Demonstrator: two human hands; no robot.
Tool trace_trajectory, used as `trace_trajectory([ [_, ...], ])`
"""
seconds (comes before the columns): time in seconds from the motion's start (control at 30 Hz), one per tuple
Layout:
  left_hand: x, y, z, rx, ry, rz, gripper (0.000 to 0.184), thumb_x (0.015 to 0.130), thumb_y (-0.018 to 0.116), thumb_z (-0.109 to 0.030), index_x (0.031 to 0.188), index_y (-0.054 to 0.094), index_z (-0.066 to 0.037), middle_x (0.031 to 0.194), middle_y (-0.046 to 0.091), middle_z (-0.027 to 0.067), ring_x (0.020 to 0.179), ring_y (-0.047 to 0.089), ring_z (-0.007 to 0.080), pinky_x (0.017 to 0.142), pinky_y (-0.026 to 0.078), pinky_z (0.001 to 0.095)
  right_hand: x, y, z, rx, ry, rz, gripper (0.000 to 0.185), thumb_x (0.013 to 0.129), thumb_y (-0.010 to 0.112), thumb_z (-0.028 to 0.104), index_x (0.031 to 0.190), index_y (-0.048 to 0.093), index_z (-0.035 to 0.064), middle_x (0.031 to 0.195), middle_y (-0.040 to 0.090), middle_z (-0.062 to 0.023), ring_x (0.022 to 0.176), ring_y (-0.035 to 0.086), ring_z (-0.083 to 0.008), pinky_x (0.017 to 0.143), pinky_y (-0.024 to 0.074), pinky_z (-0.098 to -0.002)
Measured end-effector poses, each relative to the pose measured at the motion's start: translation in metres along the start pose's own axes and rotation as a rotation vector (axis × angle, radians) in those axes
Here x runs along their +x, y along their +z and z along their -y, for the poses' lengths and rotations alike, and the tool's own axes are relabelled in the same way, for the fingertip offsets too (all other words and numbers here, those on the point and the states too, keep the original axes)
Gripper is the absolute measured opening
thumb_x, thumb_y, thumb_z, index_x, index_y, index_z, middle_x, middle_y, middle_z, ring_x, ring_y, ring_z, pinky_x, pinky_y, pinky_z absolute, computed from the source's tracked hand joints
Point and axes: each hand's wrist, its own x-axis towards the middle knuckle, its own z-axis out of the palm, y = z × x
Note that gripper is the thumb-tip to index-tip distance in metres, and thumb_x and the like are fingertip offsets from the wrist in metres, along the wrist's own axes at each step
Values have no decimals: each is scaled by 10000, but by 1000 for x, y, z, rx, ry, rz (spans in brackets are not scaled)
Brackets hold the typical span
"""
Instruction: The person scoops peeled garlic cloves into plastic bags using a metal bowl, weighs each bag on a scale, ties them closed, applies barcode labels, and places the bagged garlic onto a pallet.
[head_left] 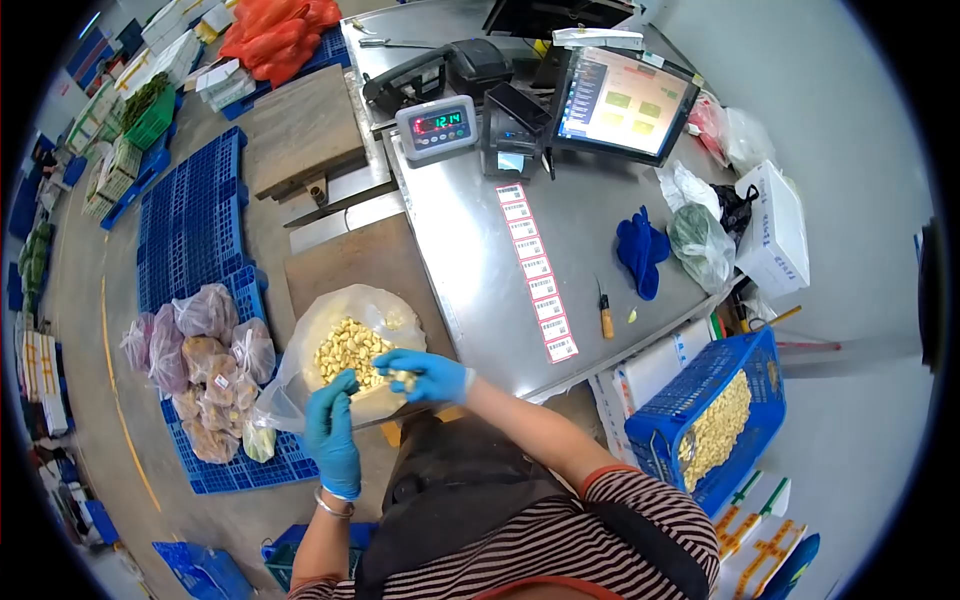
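A clear plastic bag [372, 302] stands wide open, with pale peeled garlic cloves [348, 345] heaped inside. My right hand [430, 376], in a blue glove, is curled around a few garlic cloves [404, 380] over the near right side of the bag. My left hand [332, 432], gloved too, is at the near left side, beside the bag's loose rim. Its fingers are bent together at the tips; whatever is between them is hidden. Beneath the bag is a brown weighing platform [330, 262].
A scale display [437, 128] lit with digits, a label strip [537, 268], a knife [605, 312] and a monitor [628, 105] are on the steel table [450, 250]. Filled bags [205, 312] rest on blue pallets [192, 225] at left. At right, a blue crate [655, 412] holds more cloves.
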Motion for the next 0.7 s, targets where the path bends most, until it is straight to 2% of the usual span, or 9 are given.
trace_trajectory([
  [0.17, -1, 3, -3, -8, 23, -145, 264, 980, 479, -20, 1202, 619, 2, 1125, 645, 90, 1020, 601, 157, 925, 465, 296, -168, -3, 93, -471, -184, -335, 318, 891, 615, -9, 1204, 603, 43, 1089, 608, -86, 794, 607, -168, 556, 482, -256],
  [0.23, 2, 5, -5, 24, 30, -186, 262, 987, 471, -30, 1200, 621, 1, 1131, 642, 90, 1019, 601, 154, 918, 461, 291, -261, -25, 121, 386, 105, -962, 258, 897, 612, 254, 1102, 602, 96, 968, 633, -111, 699, 624, -187, 492, 472, -252],
  [0.27, 5, 5, 0, 20, 28, -197, 264, 997, 466, -49, 1208, 617, -3, 1149, 639, 89, 1021, 598, 146, 912, 452, 280, -320, -47, 131, 417, -117, -795, 236, 894, 609, 224, 1101, 587, 112, 955, 630, -102, 687, 624, -185, 483, 475, -266],
  [0.33, 10, 10, 0, 37, 26, -236, 266, 999, 468, -56, 1216, 612, -6, 1160, 637, 87, 1026, 596, 141, 913, 447, 275, -425, -65, 146, 181, -444, -1146, 235, 900, 605, 234, 1090, 578, 98, 1006, 613, -91, 731, 591, -160, 579, 500, -264],
  [0.43, 17, 12, 8, 81, 71, -301, 266, 999, 478, -70, 1225, 602, -3, 1194, 629, 87, 1064, 583, 160, 928, 442, 285, -594, -110, 146, -533, -284, -1412, 326, 949, 575, 216, 1260, 579, 118, 1018, 595, -30, 811, 552, -140, 632, 468, -225],
  [0.47, 17, 12, 11, 112, 93, -338, 266, 998, 481, -71, 1225, 602, -4, 1204, 625, 91, 1078, 577, 168, 938, 439, 292, -624, -111, 161, 3, -238, -1427, 401, 938, 603, 303, 1289, 566, 112, 1089, 583, -12, 866, 553, -135, 702, 506, -331],
  [0.6, 11, -6, 9, 345, 136, -549, 301, 957, 551, -67, 1252, 585, -20, 1278, 567, 107, 1158, 527, 202, 1013, 403, 335, -633, -138, 164, -560, 673, -2270, 769, 837, 698, 461, 1449, 419, 89, 1358, 523, -118, 1203, 528, -309, 986, 444, -441],
  [0.67, 5, -27, 15, 500, 132, -660, 396, 921, 612, -70, 1307, 538, -15, 1319, 518, 124, 1180, 506, 233, 1041, 377, 358, -673, -197, 139, -1407, 876, -2155, 792, 836, 695, 451, 1464, 390, 77, 1394, 503, -168, 1290, 467, -348, 1002, 441, -449],
  [0.7, 1, -38, 22, 501, 126, -723, 418, 916, 622, -75, 1317, 525, -10, 1325, 510, 131, 1181, 503, 235, 1034, 385, 357, -610, -176, 171, -1197, 606, -1987, 732, 857, 680, 412, 1425, 426, 26, 1386, 512, -191, 1237, 510, -341, 1025, 417, -402],
])
